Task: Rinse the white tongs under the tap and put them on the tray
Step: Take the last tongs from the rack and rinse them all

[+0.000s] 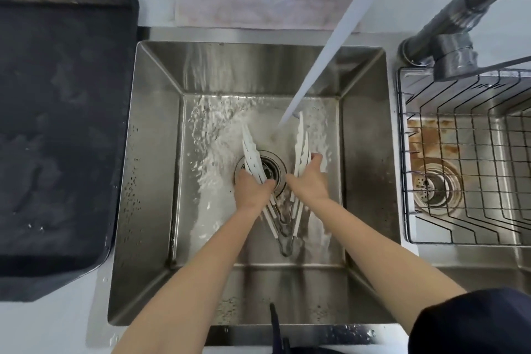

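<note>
- Head view, looking straight down into a steel sink [161,152]; water sheets over the basin floor, droplets on the walls.
- White tongs [300,146] spread in a V above the drain [273,169], hinge end toward the person, tips toward the back wall.
- Left hand [251,190] clasps the left arm of the tongs, fingers wrapped round it.
- Right hand [311,181] grips the right arm, thumb on the inner side.
- Water stream [324,46] falls from upper right and lands between the two tips, just beside the right one.
- Tap [459,17], dark metal, is mounted right of the basin.
- Dark tray [57,123] sits on the pale counter left of the sink, wet in patches, well apart from the tongs.
- Wire basket [471,169] hangs in a second basin at right; rust-coloured stains on that basin's floor.
- Pinkish cloth [258,6] lies flat behind the sink, against the white wall.
- Dark sleeve [474,322] at lower right.
</note>
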Available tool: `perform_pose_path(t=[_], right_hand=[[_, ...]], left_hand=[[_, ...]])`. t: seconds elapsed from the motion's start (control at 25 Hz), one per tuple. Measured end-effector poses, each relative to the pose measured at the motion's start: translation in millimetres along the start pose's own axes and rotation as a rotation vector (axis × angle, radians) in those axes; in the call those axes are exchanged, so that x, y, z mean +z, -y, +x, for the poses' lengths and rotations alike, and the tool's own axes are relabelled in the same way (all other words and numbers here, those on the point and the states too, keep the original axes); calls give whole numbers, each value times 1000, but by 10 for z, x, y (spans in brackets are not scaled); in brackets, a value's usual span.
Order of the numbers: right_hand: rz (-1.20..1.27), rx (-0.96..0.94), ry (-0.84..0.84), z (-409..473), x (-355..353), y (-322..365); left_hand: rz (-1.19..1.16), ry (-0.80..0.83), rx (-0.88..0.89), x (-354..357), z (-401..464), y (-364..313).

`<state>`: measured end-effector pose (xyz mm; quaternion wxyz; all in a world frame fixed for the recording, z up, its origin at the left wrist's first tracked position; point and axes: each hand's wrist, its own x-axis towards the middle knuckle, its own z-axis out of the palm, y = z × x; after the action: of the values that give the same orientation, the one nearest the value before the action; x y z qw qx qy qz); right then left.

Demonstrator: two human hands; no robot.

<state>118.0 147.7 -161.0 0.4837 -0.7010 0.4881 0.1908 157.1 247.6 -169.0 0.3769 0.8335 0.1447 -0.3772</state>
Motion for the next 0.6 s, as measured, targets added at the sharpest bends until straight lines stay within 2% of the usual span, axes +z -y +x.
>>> perform_pose_path(t=[0.12,0.28,0.4,0.6], right_hand=[[208,-95,-13,-119,-140,197],[265,-313,68,-294,-352,478],[324,-410,140,-416,-497,677],[399,-588,86,-664,-634,939]], left_hand=[[-251,71,-7,-140,-86,-156],[-557,205,33,-382,-174,-380],[-607,284,122,-551,-235,-537],[-694,304,246,-709,-333,-728]])
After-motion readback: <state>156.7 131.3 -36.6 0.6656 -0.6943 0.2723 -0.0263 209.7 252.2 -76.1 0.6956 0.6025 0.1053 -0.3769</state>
